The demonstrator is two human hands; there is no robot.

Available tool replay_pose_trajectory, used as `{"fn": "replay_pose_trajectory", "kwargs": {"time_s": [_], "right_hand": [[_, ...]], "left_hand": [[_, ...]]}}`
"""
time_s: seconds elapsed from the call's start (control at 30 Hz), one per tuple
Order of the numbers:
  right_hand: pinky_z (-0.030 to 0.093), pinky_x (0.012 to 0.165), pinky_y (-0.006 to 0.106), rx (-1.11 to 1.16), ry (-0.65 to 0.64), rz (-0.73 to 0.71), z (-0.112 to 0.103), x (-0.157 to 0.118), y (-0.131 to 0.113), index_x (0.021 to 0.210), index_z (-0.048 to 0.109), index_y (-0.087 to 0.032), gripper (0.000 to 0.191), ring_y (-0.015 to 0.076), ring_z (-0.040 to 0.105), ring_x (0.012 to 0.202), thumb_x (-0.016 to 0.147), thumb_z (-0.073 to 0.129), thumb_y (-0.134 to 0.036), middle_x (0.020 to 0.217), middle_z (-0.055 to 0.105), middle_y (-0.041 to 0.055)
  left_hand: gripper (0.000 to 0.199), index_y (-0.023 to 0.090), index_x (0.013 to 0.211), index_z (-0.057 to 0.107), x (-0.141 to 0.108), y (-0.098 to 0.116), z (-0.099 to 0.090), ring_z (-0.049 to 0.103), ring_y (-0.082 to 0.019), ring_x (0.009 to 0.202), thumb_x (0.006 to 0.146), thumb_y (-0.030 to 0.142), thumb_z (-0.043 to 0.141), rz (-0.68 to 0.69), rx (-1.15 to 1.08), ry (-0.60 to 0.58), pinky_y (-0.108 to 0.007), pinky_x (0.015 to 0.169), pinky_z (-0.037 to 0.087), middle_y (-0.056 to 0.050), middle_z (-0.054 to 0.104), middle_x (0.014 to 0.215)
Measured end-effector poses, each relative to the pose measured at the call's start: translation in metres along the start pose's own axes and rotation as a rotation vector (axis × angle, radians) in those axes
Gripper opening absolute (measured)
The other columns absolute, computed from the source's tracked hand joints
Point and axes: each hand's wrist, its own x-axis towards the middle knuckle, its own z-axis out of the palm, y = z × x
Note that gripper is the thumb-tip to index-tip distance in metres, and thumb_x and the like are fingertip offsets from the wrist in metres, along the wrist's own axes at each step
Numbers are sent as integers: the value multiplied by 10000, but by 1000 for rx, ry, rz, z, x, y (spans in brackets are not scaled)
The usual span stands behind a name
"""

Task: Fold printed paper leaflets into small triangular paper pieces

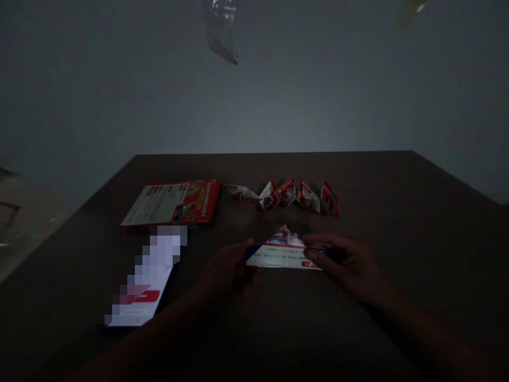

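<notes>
A partly folded printed sheet point(280, 255), white with blue and red parts, lies between my two hands near the middle of the dark table. My left hand point(234, 268) pinches its left end, the fingers in deep shadow. At the right end, my right hand point(344, 260) grips it between thumb and fingers. The sheet's upper part rises to a point, and a long straight edge faces me. Beyond it stand several small folded red and white paper pieces point(270, 197) in a loose row.
A stack of red and white printed sheets point(170, 203) lies at the left on the table point(377, 175). In front of it is a lit phone point(149, 297), partly blurred out, beside my left forearm. A clear plastic bag point(221, 32) hangs against the wall.
</notes>
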Motion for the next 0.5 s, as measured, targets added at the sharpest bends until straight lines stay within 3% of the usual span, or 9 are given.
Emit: {"fn": "replay_pose_trajectory", "kwargs": {"time_s": [0.07,0.13,0.37,0.5], "right_hand": [[547,636,254,3,-14,-12,1,0,1,967,684,-196,198,167,682,727,790,634,-270,840,731,47],[553,651,262,9,-30,-17,2,0,2,963,684,-191,196,172,687,741,798,626,-280,857,733,53],[558,643,269,-30,-19,-24,3,2,0,927,689,-196,166,176,687,730,785,622,-248,842,736,53],[555,630,257,-36,-31,-20,3,2,0,944,683,-207,173,168,684,730,790,621,-253,841,733,43]], "left_hand": [[498,156,694,512,0,-3,3,387,-84,313,802,627,393,-95,-154,-144,-197,339,274,40,486,441],[504,155,659,505,-1,-4,5,366,-81,295,793,633,421,-123,-245,-206,-201,334,269,44,462,411],[501,159,661,488,-3,-2,2,307,-54,304,785,644,469,-94,-255,-273,-193,349,256,76,398,421],[464,159,661,479,-3,-2,1,324,-48,343,783,605,513,-46,-176,-198,-185,360,268,74,414,476]]}}
